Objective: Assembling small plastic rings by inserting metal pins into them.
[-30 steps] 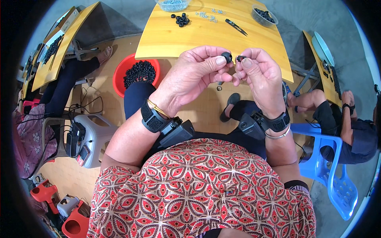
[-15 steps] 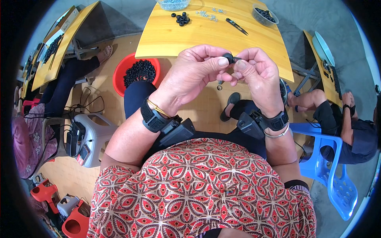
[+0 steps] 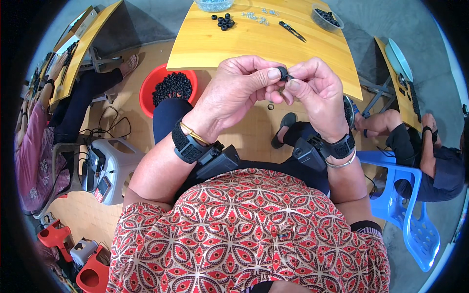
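Hold the black round piece [image 3: 283, 73] firmly in the left fingers [image 3: 272, 74], pinched at the tips, above the middle of the bench's [image 3: 234, 49] near edge. With the right fingers [image 3: 294, 86] closed on a small dark piece [image 3: 290, 76], mostly covered, best to meet squarely and press gently. Count one piece per hand; on the bench, roughly nine black rings [image 3: 224, 22] toward the far left corner, one dark pair of snips [image 3: 292, 31] right of centre, two clear tubs [image 3: 319, 23] farther out, silvery bits [image 3: 254, 17] too small to number. Beside the near left corner, on the floor [image 3: 249, 127], find one red basin [image 3: 145, 93] of uncountable black pieces [image 3: 172, 89].
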`<action>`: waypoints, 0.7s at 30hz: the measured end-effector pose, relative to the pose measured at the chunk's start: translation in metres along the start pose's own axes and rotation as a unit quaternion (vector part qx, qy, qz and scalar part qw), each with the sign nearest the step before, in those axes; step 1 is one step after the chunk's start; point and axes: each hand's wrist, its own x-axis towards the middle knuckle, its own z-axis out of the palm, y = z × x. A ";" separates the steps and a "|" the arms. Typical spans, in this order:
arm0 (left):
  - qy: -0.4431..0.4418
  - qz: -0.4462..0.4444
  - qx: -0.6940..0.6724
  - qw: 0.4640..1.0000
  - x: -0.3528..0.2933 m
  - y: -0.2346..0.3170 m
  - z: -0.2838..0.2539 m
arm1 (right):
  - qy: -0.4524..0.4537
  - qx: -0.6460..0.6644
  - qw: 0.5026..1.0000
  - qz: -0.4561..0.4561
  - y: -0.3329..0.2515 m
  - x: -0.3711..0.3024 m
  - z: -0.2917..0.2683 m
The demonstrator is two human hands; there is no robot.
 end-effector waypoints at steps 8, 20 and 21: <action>0.009 0.003 -0.019 1.000 0.001 -0.003 0.001 | 0.034 0.029 0.999 0.006 0.007 -0.005 0.004; 0.016 0.027 0.014 0.999 0.000 -0.005 0.006 | 0.081 0.174 0.981 0.029 0.015 -0.010 0.010; 0.020 0.026 0.017 0.999 -0.001 -0.005 0.006 | 0.078 0.168 0.982 0.030 0.016 -0.010 0.010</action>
